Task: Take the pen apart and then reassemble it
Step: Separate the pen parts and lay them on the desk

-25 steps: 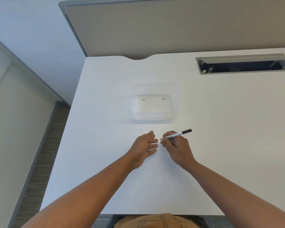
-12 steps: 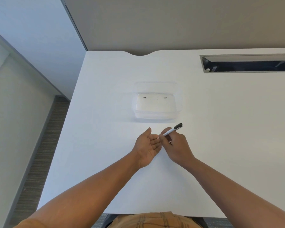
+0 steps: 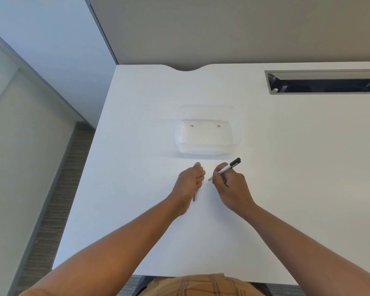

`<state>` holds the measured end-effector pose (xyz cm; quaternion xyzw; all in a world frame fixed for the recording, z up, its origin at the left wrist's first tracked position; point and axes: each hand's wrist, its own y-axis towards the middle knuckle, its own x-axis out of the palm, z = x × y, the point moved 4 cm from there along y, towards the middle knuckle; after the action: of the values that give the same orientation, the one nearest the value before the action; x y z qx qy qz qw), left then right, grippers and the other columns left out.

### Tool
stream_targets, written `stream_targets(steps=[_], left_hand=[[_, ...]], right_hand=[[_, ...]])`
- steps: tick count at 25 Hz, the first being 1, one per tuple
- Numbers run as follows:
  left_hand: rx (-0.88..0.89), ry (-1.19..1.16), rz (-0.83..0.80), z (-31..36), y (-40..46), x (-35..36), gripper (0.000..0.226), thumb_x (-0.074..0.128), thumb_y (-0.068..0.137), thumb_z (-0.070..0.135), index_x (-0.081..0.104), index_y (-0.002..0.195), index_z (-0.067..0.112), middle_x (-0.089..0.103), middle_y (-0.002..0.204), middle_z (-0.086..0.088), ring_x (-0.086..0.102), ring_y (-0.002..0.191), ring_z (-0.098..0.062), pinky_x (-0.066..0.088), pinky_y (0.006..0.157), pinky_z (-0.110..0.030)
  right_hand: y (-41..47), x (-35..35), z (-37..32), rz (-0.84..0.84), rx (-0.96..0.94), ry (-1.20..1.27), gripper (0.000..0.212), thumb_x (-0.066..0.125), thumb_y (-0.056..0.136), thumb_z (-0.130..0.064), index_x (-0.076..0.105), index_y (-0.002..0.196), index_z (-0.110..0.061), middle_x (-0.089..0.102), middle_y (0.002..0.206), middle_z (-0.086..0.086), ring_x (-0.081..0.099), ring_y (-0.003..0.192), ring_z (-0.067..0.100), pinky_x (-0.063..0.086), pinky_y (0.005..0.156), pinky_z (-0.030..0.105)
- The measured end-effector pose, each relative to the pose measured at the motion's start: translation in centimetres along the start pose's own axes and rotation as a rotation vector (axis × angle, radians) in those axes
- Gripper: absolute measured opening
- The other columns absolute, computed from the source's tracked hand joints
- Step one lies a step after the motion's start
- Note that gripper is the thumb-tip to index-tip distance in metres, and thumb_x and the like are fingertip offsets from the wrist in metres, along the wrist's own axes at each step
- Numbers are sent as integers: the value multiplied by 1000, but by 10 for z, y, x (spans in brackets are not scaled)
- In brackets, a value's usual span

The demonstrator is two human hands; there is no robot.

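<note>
My right hand (image 3: 231, 186) grips a pen barrel (image 3: 224, 169), white with a black end (image 3: 235, 162) that points up and to the right. The barrel's pale lower end (image 3: 210, 179) sticks out of my fingers toward my left hand. My left hand (image 3: 189, 182) is a short gap to the left, with its fingers curled shut. A thin dark pen piece (image 3: 194, 198) pokes out below its heel. The rest of that piece is hidden inside the fist.
A clear plastic tray (image 3: 236, 144) sits on the white desk (image 3: 137, 189) just beyond my hands. A grey cable slot (image 3: 269, 82) is at the far right. The desk's left edge drops to the floor.
My left hand was open and touching the pen's lower end. It has now pulled left and curled shut, and a thin dark piece shows under it. The pen tilts more upright.
</note>
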<state>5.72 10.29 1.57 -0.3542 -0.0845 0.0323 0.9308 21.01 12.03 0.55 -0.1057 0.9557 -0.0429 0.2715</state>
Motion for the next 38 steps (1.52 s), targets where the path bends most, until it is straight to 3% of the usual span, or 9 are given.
stream_targets(steps=[4, 8, 17, 21, 24, 28, 31, 34, 38], left_hand=[[349, 887, 236, 12, 6, -33, 53, 52, 95, 15, 47, 147, 24, 40, 158, 3, 32, 147, -19, 34, 116, -33], [108, 1466, 96, 4, 16, -59, 84, 65, 91, 35, 15, 158, 42, -13, 170, 2, -17, 154, -36, 10, 119, -64], [15, 1600, -27, 7, 21, -62, 124, 88, 70, 40, 0, 158, 44, -20, 168, 0, -13, 152, -45, 33, 112, -61], [22, 1597, -20, 7, 19, -61, 123, 88, 70, 40, 1, 158, 44, -19, 169, 1, -13, 152, -44, 33, 113, -60], [8, 1590, -32, 7, 19, -62, 122, 88, 70, 39, 3, 158, 43, -19, 169, 1, -13, 152, -44, 32, 114, -60], [234, 1379, 76, 13, 17, -53, 94, 85, 73, 43, 38, 153, 31, 14, 167, 2, 9, 153, -26, 35, 114, -44], [506, 1124, 59, 16, 10, -21, 49, 82, 79, 39, 66, 125, 30, 56, 130, 7, 47, 126, -16, 41, 97, -26], [446, 1052, -14, 11, 7, 4, 12, 68, 91, 29, 71, 102, 25, 66, 99, 9, 65, 99, -19, 51, 80, -30], [447, 1007, -32, 8, 6, 5, 15, 56, 92, 15, 70, 88, 18, 73, 85, 1, 66, 79, -22, 56, 69, -36]], right_hand=[[7, 3, -7, 4, -69, -153, 36, 45, 97, -39, 49, 77, -9, 45, 54, 1, 35, 46, 14, 34, 49, 31], [5, 9, -6, -48, -124, -260, 33, 40, 103, -33, 48, 81, -11, 49, 59, 3, 43, 51, 24, 45, 56, 42], [8, 11, -10, -130, -96, -390, 28, 38, 105, -35, 48, 88, -14, 50, 58, 3, 50, 55, 27, 48, 60, 46], [7, 0, -26, -2, -219, -224, 34, 43, 104, -35, 41, 71, -28, 57, 61, -21, 54, 54, 0, 34, 50, 15], [4, 0, -24, 7, -197, -201, 28, 47, 104, -31, 48, 78, -23, 54, 62, -41, 55, 56, -9, 34, 50, 12], [4, 0, -15, -4, -138, -186, 26, 48, 104, -33, 52, 81, -21, 54, 57, -38, 53, 50, -1, 28, 46, 16], [4, 0, -15, -6, -139, -179, 28, 49, 102, -38, 58, 83, -20, 56, 53, -17, 52, 49, 6, 30, 46, 17], [5, 0, -16, -31, -120, -201, 26, 49, 102, -38, 62, 89, -19, 59, 58, -8, 53, 52, 12, 35, 50, 24], [-2, -7, -11, -63, -116, -161, 27, 51, 97, -47, 62, 90, -23, 49, 50, -11, 45, 49, 10, 31, 48, 20]])
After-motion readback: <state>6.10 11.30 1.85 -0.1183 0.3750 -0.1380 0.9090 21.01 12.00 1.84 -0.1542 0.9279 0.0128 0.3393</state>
